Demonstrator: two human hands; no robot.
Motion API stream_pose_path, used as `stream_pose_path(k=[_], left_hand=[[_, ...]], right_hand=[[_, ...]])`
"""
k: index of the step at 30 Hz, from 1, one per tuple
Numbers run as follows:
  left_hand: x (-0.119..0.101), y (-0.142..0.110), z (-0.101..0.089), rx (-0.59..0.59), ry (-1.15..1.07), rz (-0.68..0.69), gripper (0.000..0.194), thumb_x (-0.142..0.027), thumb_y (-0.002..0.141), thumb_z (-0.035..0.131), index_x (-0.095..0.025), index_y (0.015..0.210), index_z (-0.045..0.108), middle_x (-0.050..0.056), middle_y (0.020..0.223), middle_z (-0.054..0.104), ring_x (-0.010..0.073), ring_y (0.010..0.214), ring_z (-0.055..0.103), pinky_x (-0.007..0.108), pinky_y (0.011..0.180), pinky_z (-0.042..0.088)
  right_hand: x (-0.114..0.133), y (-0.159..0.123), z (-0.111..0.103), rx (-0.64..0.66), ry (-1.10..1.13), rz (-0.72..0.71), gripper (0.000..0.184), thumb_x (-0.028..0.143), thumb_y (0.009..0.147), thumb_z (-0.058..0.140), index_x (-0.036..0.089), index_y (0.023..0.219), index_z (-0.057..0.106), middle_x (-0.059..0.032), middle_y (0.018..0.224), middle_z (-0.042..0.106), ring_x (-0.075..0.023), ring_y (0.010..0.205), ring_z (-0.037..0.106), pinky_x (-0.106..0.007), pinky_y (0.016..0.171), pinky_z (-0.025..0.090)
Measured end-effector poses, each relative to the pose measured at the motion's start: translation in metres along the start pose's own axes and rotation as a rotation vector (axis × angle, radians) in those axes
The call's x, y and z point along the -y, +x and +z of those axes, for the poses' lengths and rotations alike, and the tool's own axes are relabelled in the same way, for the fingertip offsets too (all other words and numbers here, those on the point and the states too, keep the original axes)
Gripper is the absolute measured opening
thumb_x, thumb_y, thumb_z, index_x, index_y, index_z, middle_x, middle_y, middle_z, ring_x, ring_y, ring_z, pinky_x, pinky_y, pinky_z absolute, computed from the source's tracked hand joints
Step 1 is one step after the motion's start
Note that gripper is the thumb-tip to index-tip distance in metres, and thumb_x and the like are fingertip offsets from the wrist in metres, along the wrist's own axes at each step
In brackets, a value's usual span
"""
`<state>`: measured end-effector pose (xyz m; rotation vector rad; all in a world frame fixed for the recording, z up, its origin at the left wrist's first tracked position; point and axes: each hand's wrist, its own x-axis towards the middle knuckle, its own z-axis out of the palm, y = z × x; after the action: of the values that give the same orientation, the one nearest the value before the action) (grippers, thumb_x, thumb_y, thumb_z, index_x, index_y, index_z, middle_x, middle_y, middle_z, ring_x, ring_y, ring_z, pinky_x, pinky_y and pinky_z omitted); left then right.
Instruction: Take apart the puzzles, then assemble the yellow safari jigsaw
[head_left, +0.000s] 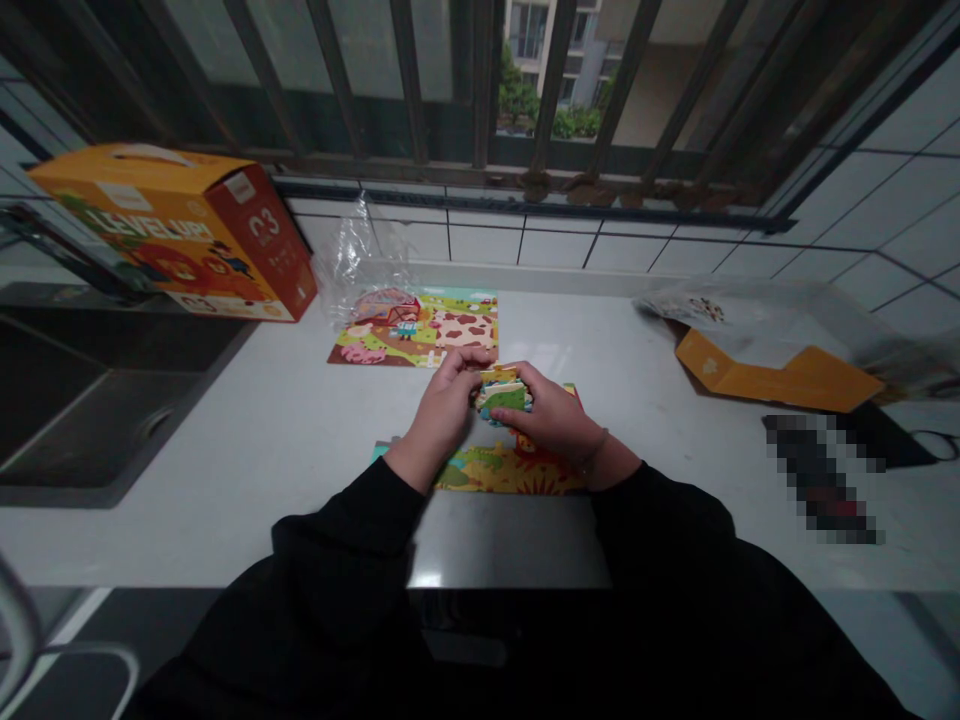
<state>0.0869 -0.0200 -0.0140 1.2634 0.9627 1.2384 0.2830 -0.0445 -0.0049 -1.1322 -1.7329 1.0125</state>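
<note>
Between my two hands I hold a small stack of puzzle pieces [504, 397], printed in green, yellow and blue. My left hand [448, 397] has its fingers bent around the stack's left side. On the other side my right hand [553, 412] grips it, thumb across the front. Below the hands lies a colourful puzzle picture [487, 470] with a lion and a crocodile, partly covered by my hands and wrists. Behind them a farm puzzle picture [412, 340] shows a cow, a pig and a barn.
An orange box [180, 230] stands at the back left beside the dark sink [112, 420]. Crumpled clear plastic [364, 260] sits against the tiled wall. To the right are an opened orange carton piece [772, 375], more plastic wrap [697, 305] and a blurred-out dark object [821, 480].
</note>
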Motion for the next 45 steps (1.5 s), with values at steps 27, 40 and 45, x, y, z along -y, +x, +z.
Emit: stream_pose_path(k=[27, 40, 45], left_hand=[[-0.002, -0.008, 0.013, 0.178, 0.788, 0.194, 0.036, -0.044, 0.105, 0.066, -0.019, 0.131, 0.071, 0.018, 0.138, 0.067, 0.0386, 0.134, 0.059, 0.055, 0.122, 0.045], [0.001, -0.006, 0.046, 0.284, 1.039, 0.035, 0.035, -0.04, 0.087, 0.093, -0.021, 0.112, 0.077, 0.015, 0.128, 0.067, 0.0422, 0.127, 0.061, 0.056, 0.108, 0.051], [-0.001, -0.006, 0.042, 0.251, 1.096, 0.023, 0.046, -0.039, 0.089, 0.093, -0.019, 0.126, 0.075, 0.016, 0.134, 0.069, 0.0391, 0.128, 0.062, 0.052, 0.111, 0.052]], right_hand=[[-0.023, 0.011, -0.034, -0.648, 0.226, -0.001, 0.066, 0.043, 0.081, 0.099, 0.034, 0.136, 0.063, -0.0056, 0.134, 0.073, -0.0261, 0.118, 0.073, -0.046, 0.111, 0.063], [-0.059, 0.029, -0.013, -0.7, 0.639, 0.187, 0.07, 0.052, 0.073, 0.1, 0.031, 0.125, 0.059, -0.0008, 0.116, 0.077, -0.0154, 0.093, 0.076, -0.028, 0.078, 0.065], [-0.055, 0.028, -0.018, -0.732, 0.533, 0.145, 0.07, 0.055, 0.076, 0.097, 0.032, 0.128, 0.057, -0.0018, 0.119, 0.077, -0.0179, 0.098, 0.077, -0.031, 0.08, 0.066]])
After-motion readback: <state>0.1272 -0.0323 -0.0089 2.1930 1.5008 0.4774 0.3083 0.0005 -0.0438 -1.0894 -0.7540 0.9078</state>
